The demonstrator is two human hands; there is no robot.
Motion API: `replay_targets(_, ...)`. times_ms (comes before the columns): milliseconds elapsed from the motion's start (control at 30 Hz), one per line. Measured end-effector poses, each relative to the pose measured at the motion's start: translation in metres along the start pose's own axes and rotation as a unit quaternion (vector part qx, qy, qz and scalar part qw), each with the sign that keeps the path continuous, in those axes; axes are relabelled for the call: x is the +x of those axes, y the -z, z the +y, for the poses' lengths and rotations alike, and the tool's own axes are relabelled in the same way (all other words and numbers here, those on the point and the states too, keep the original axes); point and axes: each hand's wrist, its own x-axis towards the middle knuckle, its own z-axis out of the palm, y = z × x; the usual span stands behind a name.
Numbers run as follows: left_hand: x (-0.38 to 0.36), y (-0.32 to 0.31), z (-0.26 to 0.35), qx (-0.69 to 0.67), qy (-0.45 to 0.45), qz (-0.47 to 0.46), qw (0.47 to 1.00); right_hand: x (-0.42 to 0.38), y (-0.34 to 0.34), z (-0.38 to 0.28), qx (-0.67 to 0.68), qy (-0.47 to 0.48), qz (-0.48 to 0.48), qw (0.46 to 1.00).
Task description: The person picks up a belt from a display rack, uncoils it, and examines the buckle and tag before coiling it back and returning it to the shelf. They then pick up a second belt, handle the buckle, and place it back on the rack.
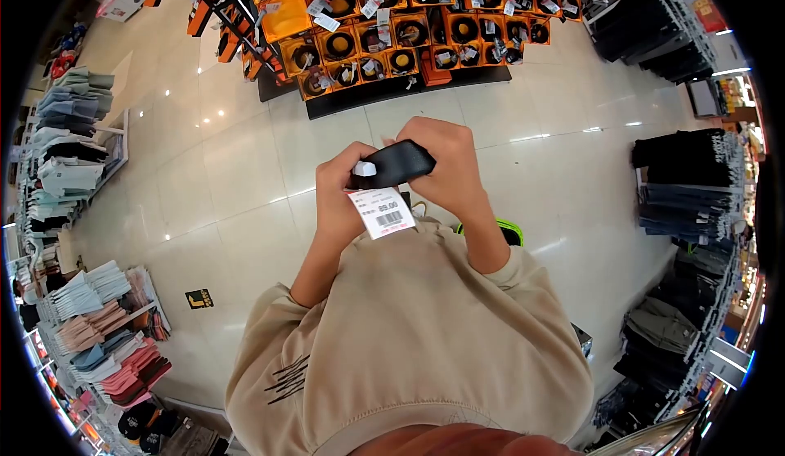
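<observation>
A black strap, perhaps a rolled belt [398, 164], is held in front of my chest between both hands. My left hand [337, 186] grips its left end, with a small white piece beside the fingers. Around its right end the fingers of my right hand [446, 161] are wrapped. From the strap hangs a white price tag [383, 213] with a barcode and red print, just over the front of my beige top.
Ahead stands a rack [401, 35] of orange boxes holding rolled black items with tags. Folded and hung clothes [74, 161] line the left side. Dark trousers [683, 161] hang at the right. A floor sticker [199, 299] lies on the pale tiles.
</observation>
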Motion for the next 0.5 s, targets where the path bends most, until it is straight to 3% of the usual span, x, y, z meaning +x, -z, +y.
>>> replay_targets(33, 0.0, 0.002, -0.001, 0.048, -0.032, 0.008, 0.998, -0.003, -0.003, -0.001, 0.032, -0.017, 0.021, 0.999)
replay_targets(133, -0.002, 0.004, -0.011, -0.037, -0.073, 0.04, 0.996, -0.019, -0.022, 0.01, 0.215, -0.121, 0.098, 0.964)
replay_targets(200, 0.002, 0.001, -0.017, -0.056, -0.037, 0.084, 0.994, -0.026, -0.038, 0.007, 0.376, -0.225, 0.153, 0.886)
replay_targets(233, 0.001, 0.001, -0.016, -0.121, -0.016, 0.072, 0.99, -0.026, -0.044, -0.004, 0.448, -0.297, 0.195, 0.82)
replay_targets(267, 0.0, 0.0, -0.013, -0.186, 0.004, 0.059, 0.981, -0.027, -0.044, -0.005, 0.433, -0.307, 0.198, 0.824)
replay_targets(333, -0.001, -0.007, -0.01, -0.117, -0.026, 0.076, 0.99, -0.026, -0.042, -0.004, 0.404, -0.327, 0.202, 0.83)
replay_targets(367, -0.002, -0.006, -0.012, -0.096, -0.05, 0.073, 0.991, -0.023, -0.032, 0.005, 0.257, -0.242, 0.156, 0.922)
replay_targets(400, -0.004, -0.005, -0.013, -0.076, -0.074, 0.071, 0.992, -0.021, -0.02, 0.015, 0.103, -0.148, 0.102, 0.978)
replay_targets(433, -0.005, -0.004, -0.011, -0.083, -0.029, 0.054, 0.995, -0.015, -0.007, 0.008, -0.003, -0.087, 0.067, 0.994)
replay_targets(467, -0.005, -0.003, -0.01, -0.013, -0.04, 0.04, 0.998, -0.006, 0.003, -0.003, -0.108, -0.025, 0.032, 0.993)
replay_targets(500, -0.005, -0.002, -0.009, 0.057, -0.052, 0.027, 0.997, -0.005, 0.003, -0.006, -0.102, -0.002, 0.022, 0.995)
